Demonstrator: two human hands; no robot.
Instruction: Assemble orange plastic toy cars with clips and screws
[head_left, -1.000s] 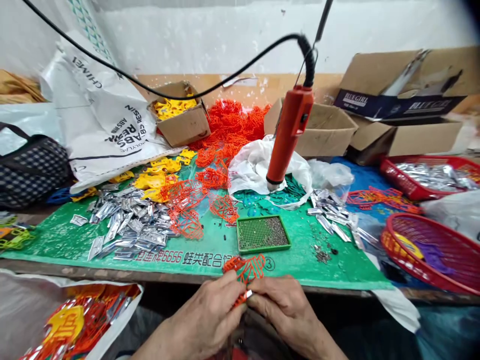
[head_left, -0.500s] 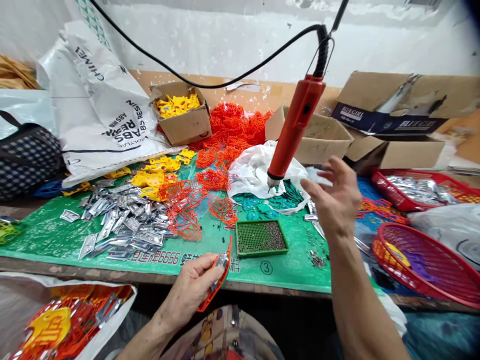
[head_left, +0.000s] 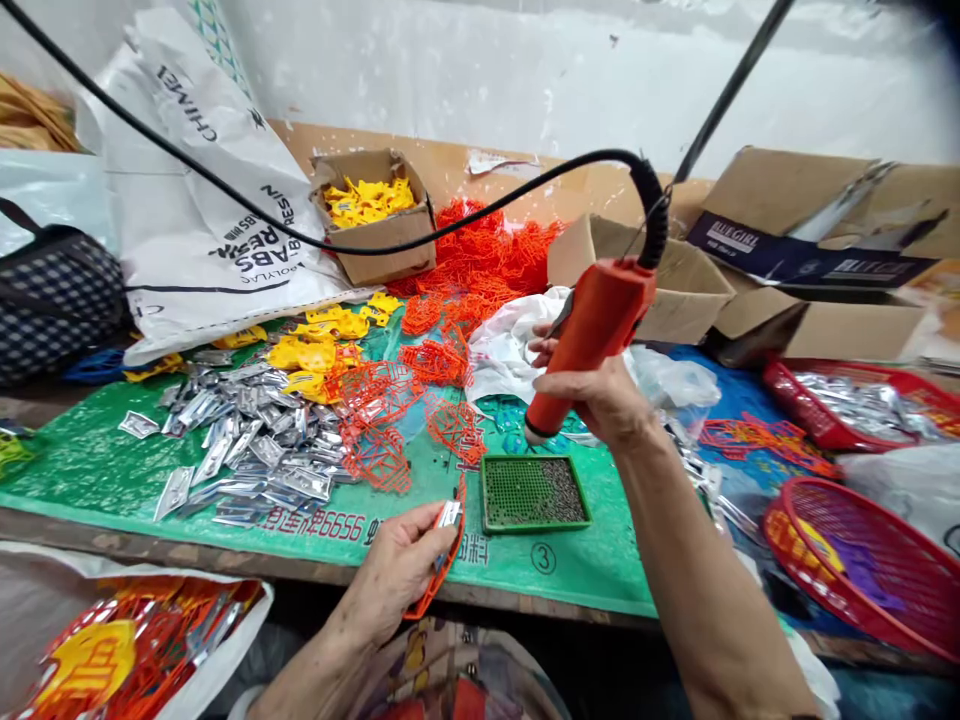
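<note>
At the bench (head_left: 315,568), right fingers (head_left: 564,384) wrap a red tool (head_left: 598,318); left fingers (head_left: 421,545) pinch an orange piece (head_left: 439,584) and shiny plate (head_left: 449,514) (maybe so neither slips).

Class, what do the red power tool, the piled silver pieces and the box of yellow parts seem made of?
Red power tool: probably plastic, smooth moulded casing.
Silver pieces: bright glints suggest shiny metal, or metallised plastic.
Box: likely cardboard, matt brown with worn edges.

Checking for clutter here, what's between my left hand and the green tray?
In the head view, an orange piece and a silver piece, both held in your left hand, come first; then a strip of green sheet, up to the green tray.
</note>
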